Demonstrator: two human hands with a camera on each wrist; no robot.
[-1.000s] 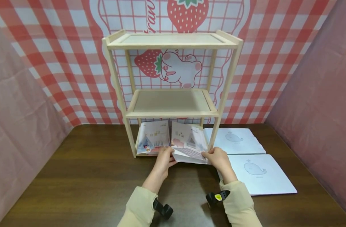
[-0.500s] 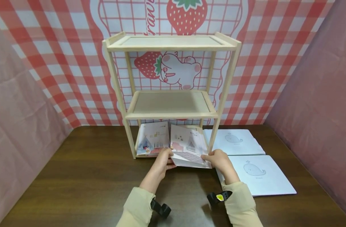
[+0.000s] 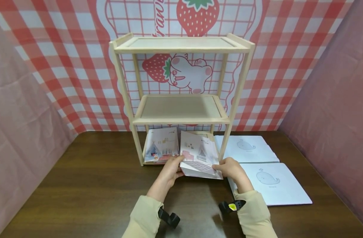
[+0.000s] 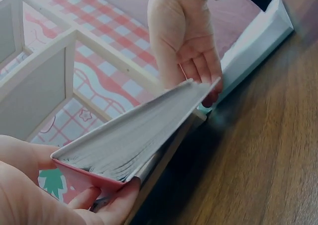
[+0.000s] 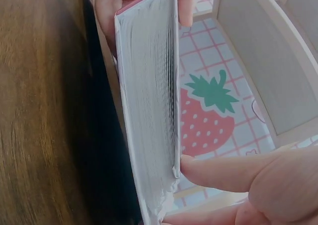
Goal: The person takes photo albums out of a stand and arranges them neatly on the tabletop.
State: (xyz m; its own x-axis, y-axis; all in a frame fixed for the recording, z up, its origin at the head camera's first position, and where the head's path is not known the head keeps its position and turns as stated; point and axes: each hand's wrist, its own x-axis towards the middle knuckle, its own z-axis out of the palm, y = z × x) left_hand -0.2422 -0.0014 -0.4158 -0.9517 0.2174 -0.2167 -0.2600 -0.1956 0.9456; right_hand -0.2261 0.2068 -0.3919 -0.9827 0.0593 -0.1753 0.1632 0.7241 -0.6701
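Two hands hold one picture book (image 3: 200, 158) at the mouth of the lowest bay of a pale wooden shelf (image 3: 181, 110), which stands on the dark wood counter (image 3: 89, 185). The left hand (image 3: 170, 170) has its fingers curled under the book's near left corner with the thumb on the cover, and the right hand (image 3: 232, 168) pinches the near right corner the same way; in the left wrist view the pages (image 4: 144, 135) fan between the thumb and fingers of each hand. The book lies straight ahead of both hands, tilted so its far edge points up and into the bay while the near edge sits low by the counter. Its long edge held between the hands runs left to right, so the way in is directly away from the person. Both hands are about equally near, one at each corner. Just left of it inside the same bay, a second picture book (image 3: 161, 145) with a similar cover leans upright. Well to the right, outside the shelf's post, two white booklets (image 3: 258, 165) with a whale drawing lie flat on the counter, the nearer one just beside the right wrist. A checked strawberry backdrop (image 3: 65, 49) hangs behind.
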